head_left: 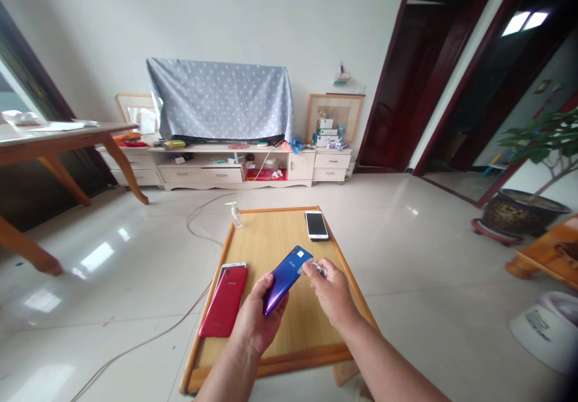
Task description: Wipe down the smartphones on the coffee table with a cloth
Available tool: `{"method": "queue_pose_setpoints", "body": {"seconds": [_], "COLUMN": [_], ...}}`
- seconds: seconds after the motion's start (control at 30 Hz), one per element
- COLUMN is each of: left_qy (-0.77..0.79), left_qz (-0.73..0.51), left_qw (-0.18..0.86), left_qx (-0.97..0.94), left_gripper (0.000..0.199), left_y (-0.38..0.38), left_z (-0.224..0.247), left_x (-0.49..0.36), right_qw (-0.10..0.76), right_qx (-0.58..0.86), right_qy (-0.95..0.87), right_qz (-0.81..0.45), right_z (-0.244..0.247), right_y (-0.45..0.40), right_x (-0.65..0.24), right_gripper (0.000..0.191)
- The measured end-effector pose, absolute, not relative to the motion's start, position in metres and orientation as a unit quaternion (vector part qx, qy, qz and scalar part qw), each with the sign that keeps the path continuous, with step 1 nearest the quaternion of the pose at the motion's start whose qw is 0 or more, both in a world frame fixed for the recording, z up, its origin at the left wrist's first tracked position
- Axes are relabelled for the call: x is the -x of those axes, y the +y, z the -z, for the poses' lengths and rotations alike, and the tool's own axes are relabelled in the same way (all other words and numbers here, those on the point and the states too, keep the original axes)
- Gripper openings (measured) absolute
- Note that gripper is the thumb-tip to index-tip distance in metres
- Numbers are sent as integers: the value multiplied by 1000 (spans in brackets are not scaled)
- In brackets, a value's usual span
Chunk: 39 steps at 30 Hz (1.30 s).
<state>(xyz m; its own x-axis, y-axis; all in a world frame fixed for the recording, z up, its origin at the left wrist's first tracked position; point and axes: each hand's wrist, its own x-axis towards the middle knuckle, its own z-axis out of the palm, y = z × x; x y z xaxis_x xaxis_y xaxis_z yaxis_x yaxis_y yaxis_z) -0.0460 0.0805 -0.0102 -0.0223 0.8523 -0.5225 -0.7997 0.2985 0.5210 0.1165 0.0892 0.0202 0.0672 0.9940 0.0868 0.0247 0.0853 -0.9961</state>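
Note:
A blue-purple phone [284, 278] is held tilted above the small wooden table [271, 233], its back facing up with a small white label near the camera. My left hand [261, 318] grips its lower end. My right hand [332, 290] is closed on a crumpled whitish wipe [320, 268], which touches the phone's upper right edge. On the table's left side a red phone [224, 306] lies partly over a white phone [235, 265]. A white phone with a dark screen [316, 225] rests at the far right corner.
A pump bottle [236, 216] stands at the table's far left corner. A cable [149, 337] runs across the floor at left. Further back are a low white cabinet [201, 175] and a cloth-covered object [226, 98]. At right stand a potted plant [519, 215] and a white bucket [544, 330].

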Motion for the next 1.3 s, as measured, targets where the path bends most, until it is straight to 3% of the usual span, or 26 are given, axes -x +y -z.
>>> {"method": "queue_pose_setpoints", "body": {"seconds": [0.17,0.47,0.83,1.07,1.3], "left_qy": [387,429,476,483,501], "left_qz": [-602,-629,-600,-585,-568], "left_qw": [693,616,587,587,580], "left_qx": [-94,-201,-262,-283,-300], "left_gripper": [26,43,58,53,52], "left_y": [82,75,67,62,60], "left_z": [5,3,0,-13,-13], "left_x": [45,47,43,36,32], "right_qw": [484,566,527,480,376], "right_qx": [444,517,559,616,635], "right_qy": [-559,-436,-470,-526,-660], "right_qz": [-507,-471,-435,-338,-143], "right_z": [-14,-11,2,9,10], "right_y": [66,96,102,110,104], "right_x": [-93,-116,-123,-133,-129], "right_gripper": [35,49,46,79,75]}}
